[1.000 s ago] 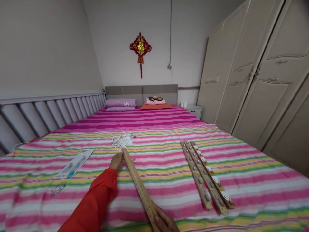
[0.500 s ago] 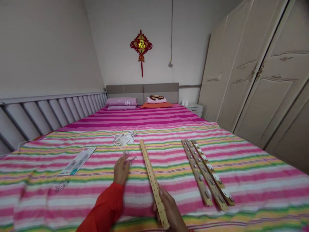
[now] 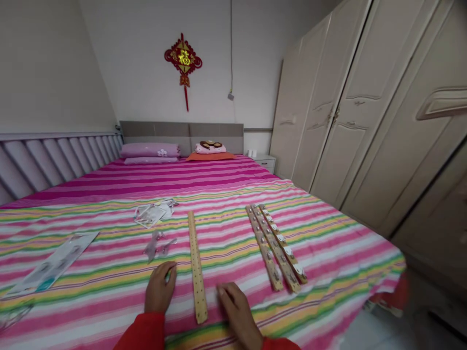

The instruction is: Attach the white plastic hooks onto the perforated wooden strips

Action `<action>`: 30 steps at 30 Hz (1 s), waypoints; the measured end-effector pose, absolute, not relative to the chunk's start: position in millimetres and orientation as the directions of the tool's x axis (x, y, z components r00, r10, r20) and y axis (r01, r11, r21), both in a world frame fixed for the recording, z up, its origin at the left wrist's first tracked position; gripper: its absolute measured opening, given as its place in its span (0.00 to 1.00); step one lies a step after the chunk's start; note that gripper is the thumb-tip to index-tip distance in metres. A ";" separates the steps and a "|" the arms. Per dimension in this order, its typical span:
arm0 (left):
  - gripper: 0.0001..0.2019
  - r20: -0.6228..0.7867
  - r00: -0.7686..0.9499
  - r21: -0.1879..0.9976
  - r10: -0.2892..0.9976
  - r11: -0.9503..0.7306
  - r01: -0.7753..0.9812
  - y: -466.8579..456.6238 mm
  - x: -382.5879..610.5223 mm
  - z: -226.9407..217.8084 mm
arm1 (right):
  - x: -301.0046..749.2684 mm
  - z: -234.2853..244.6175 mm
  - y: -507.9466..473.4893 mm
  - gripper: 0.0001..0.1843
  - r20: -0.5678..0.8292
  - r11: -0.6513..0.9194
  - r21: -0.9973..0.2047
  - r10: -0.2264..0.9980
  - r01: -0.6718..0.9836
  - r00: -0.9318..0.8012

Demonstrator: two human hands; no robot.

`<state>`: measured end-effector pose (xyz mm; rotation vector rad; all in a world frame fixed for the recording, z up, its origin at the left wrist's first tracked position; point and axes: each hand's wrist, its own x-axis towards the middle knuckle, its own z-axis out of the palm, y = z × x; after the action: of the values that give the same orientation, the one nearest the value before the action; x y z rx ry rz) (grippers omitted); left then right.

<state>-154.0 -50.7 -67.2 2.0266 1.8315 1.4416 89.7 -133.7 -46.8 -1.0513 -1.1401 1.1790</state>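
A pale wooden strip [image 3: 197,272] with rows of small dark holes lies lengthwise on the striped sheet, between my hands. My left hand [image 3: 160,287] is left of its lower part, thumb and forefinger curled together; whatever they hold, if anything, is hidden. Just beyond those fingers lie small clear plastic bags [image 3: 157,245] with little pieces in them. To the strip's right rests my right hand [image 3: 235,306], loosely bent, with nothing visible in it and not touching the strip. Further right, several wooden strips [image 3: 272,248] carry metal pieces, one of them with white round parts.
A pile of clear packets [image 3: 155,212] lies farther up the sheet. On the left is a long transparent package [image 3: 54,262]. Purple folded bedding [image 3: 149,150] sits by the headboard [image 3: 156,130]. A wardrobe [image 3: 328,136] stands along the right, and a rail [image 3: 62,158] along the left.
My right hand has let go of the wooden strip, which now lies on the sheet. My left hand has drawn back from the small plastic bags. The view has turned right.
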 end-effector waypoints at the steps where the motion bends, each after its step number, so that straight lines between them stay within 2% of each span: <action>1: 0.13 0.579 -0.143 0.586 0.803 -0.288 0.758 -50.6 -154.5 -68.7 | 100.8 -55.2 -140.4 0.23 -0.005 -0.003 -0.979 1.000 -0.206 0.010; 2: 0.13 0.578 -0.146 0.584 0.803 -0.281 0.762 -50.5 -154.9 -70.3 | 112.2 -63.6 -146.9 0.26 -0.126 -0.117 -0.948 0.992 -0.296 0.012; 4: 0.13 0.581 -0.145 0.573 0.801 -0.277 0.771 -50.1 -155.6 -73.2 | 135.8 -76.7 -158.1 0.29 -0.266 -0.187 -0.868 0.957 -0.459 0.113; 7: 0.13 0.596 -0.135 0.553 0.792 -0.282 0.784 -49.1 -156.0 -74.8 | 168.3 -78.8 -167.2 0.28 -0.360 -0.116 -0.773 0.890 -0.624 0.281; 10: 0.13 0.597 -0.141 0.547 0.790 -0.272 0.792 -48.6 -156.0 -73.9 | 189.5 -65.4 -164.5 0.26 -0.405 -0.075 -0.708 0.858 -0.703 0.316; 14: 0.13 0.584 -0.151 0.550 0.798 -0.252 0.796 -49.6 -156.3 -73.3 | 199.9 -56.0 -148.9 0.21 -0.377 -0.052 -0.631 0.892 -0.774 0.247; 21: 0.13 0.588 -0.166 0.550 0.792 -0.241 0.800 -51.3 -155.4 -73.2 | 207.0 -66.9 -129.6 0.11 -0.328 -0.039 -0.513 0.932 -0.858 0.154; 27: 0.13 0.592 -0.188 0.565 0.784 -0.236 0.791 -55.3 -153.0 -72.1 | 204.3 -55.3 -135.9 0.09 -0.251 -0.203 -0.346 0.961 -0.916 -0.118; 30: 0.13 0.586 -0.208 0.585 0.783 -0.231 0.778 -60.0 -151.8 -73.9 | 198.2 -49.7 -138.9 0.08 -0.230 -0.254 -0.283 0.954 -0.925 -0.191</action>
<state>-151.8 -60.0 -73.9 1.9729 1.9443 1.4690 198.2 -138.9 -49.7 -0.4180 -0.0930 1.7797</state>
